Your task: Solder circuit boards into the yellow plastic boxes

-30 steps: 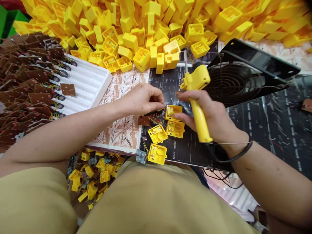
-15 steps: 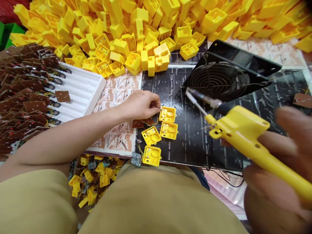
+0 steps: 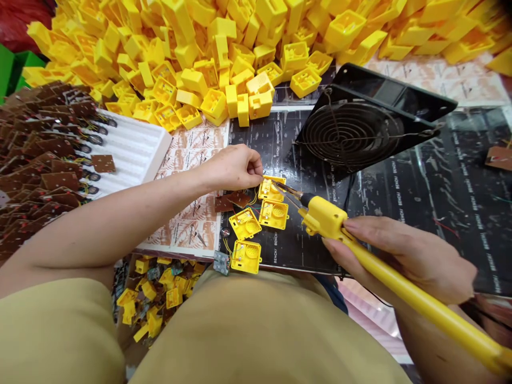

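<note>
My right hand (image 3: 404, 250) is wrapped round a yellow soldering tool (image 3: 384, 266), whose metal tip reaches into the uppermost small yellow case (image 3: 267, 190). At the left edge of that case, the fingers of my left hand (image 3: 240, 168) are pinched together; what they hold is too small to make out. Below lie more open yellow cases, one at the middle (image 3: 274, 214), one tilted to its left (image 3: 245, 224) and one near the table edge (image 3: 246, 257). Brown circuit boards (image 3: 232, 201) with thin wires rest beside them.
Yellow cases (image 3: 192, 80) are heaped along the back. A black fan (image 3: 352, 128) stands behind the tool. At the left, wired brown boards (image 3: 60, 181) crowd a white foam block (image 3: 136, 144). A box of yellow parts sits below the table edge.
My right hand has brought the tool left and down from beside the fan to the uppermost case. The left hand has stayed nearly in place, still pinched.
</note>
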The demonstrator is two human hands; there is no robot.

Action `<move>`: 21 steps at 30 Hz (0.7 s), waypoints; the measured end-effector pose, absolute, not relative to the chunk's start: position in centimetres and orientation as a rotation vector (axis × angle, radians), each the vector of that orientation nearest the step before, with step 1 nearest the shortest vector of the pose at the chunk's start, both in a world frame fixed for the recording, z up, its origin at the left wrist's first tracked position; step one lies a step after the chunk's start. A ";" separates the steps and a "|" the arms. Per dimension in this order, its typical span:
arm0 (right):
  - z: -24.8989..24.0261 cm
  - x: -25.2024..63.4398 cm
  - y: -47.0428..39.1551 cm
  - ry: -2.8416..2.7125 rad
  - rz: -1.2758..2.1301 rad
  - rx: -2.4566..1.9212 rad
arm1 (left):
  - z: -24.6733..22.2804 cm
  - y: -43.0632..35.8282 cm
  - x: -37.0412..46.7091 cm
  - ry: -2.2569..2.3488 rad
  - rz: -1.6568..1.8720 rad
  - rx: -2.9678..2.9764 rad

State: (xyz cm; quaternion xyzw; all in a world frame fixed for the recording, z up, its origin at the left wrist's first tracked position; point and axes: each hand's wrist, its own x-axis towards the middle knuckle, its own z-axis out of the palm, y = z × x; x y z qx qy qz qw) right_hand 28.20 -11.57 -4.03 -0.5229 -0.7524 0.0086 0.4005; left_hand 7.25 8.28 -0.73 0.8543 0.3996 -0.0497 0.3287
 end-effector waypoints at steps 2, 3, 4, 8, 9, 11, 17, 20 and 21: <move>-3.6 27.8 -11.3 -1.914 -0.001 -1.274 | -0.7 8.4 7.4 1.056 -0.147 2.234; -3.4 27.7 -11.1 -1.917 -0.015 -1.267 | -0.6 8.5 7.5 1.060 -0.160 2.233; -3.2 27.5 -10.9 -1.923 -0.024 -1.264 | -0.5 8.5 7.6 1.061 -0.176 2.232; -2.9 27.3 -10.7 -1.924 -0.013 -1.302 | -0.1 8.6 8.0 1.070 -0.235 2.230; -3.0 27.2 -10.7 -1.925 -0.010 -1.304 | 0.0 8.6 8.1 1.080 -0.245 2.227; -3.2 27.2 -10.7 -1.930 -0.008 -1.292 | 0.2 8.5 8.2 1.102 -0.260 2.221; -2.7 27.0 -10.2 -2.016 -0.014 -1.229 | 0.4 8.3 8.6 1.124 -0.277 2.232; -1.8 26.9 -10.1 -2.065 0.003 -1.180 | 0.4 8.2 8.7 1.129 -0.288 2.238; -1.6 27.1 -10.3 -2.071 0.028 -1.189 | 0.4 8.2 8.7 1.132 -0.291 2.239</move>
